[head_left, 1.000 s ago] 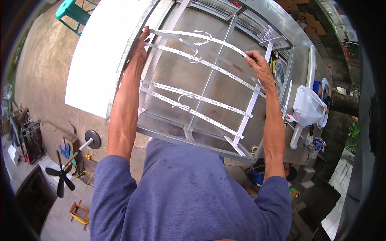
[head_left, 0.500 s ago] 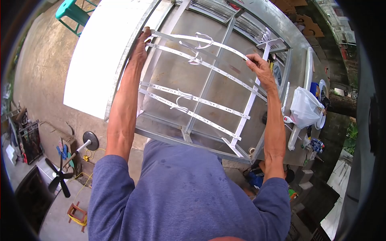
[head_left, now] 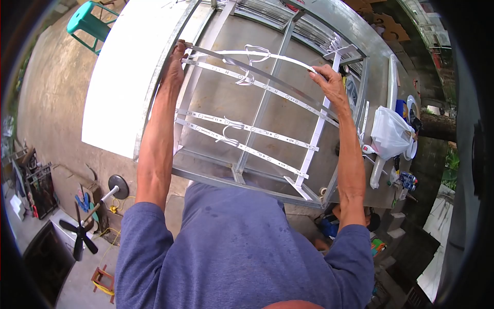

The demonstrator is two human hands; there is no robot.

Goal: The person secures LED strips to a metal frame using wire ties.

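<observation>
My right hand pinches the right end of a white LED strip, which bows upward and has a loop of white wire around its middle. At the left, my left hand is closed by the frame's side tube, with its fingertips at the end of a thin grey flat strip. This grey strip slants down to the right below the held LED strip. Several more LED strips with round lenses lie across the metal frame, their right ends along a white crossbar.
A white panel lies left of the frame, near a green stool. On the right are a white plastic bag and a blue drill-like tool. A black fan stands at lower left.
The right end of the held LED strip has shifted slightly left and up with my right hand. More of the grey strip shows below it. The whole view has shifted a little.
</observation>
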